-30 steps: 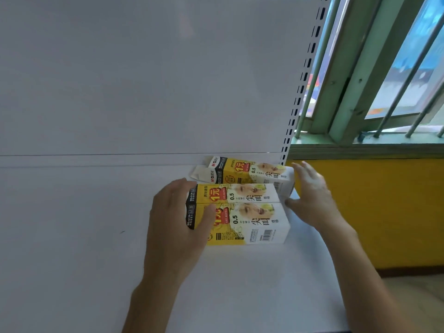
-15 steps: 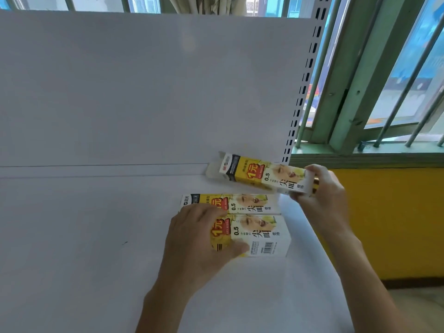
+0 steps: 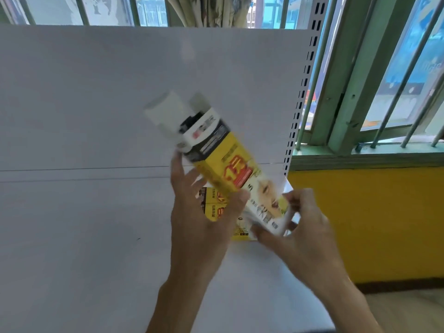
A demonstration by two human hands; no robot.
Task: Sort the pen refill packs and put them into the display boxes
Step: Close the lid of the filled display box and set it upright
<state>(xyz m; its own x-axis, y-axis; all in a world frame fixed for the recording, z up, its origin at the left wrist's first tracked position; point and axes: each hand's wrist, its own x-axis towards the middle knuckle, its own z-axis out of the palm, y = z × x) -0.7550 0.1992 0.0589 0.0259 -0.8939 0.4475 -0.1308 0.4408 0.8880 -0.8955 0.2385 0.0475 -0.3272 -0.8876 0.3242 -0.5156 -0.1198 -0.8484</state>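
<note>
A yellow and white refill box [image 3: 230, 169] is lifted and tilted, its open white flaps pointing up and to the left, dark contents showing at its mouth. My right hand [image 3: 305, 234] grips its lower white end. My left hand [image 3: 204, 212] has its fingers spread against the box's left side and its thumb across the front. Under my hands two more yellow boxes [image 3: 216, 207] lie side by side on the white shelf [image 3: 84, 236], mostly hidden.
The white back panel [image 3: 120, 92] rises behind the shelf, with a perforated upright [image 3: 302, 92] at its right edge. To the right are a green barred window frame [image 3: 360, 80] and a yellow wall [image 3: 372, 224].
My right hand has raised the rear box from the shelf and swung it towards me, open end up. My left hand has left the two lying boxes and come up against the lifted one.
</note>
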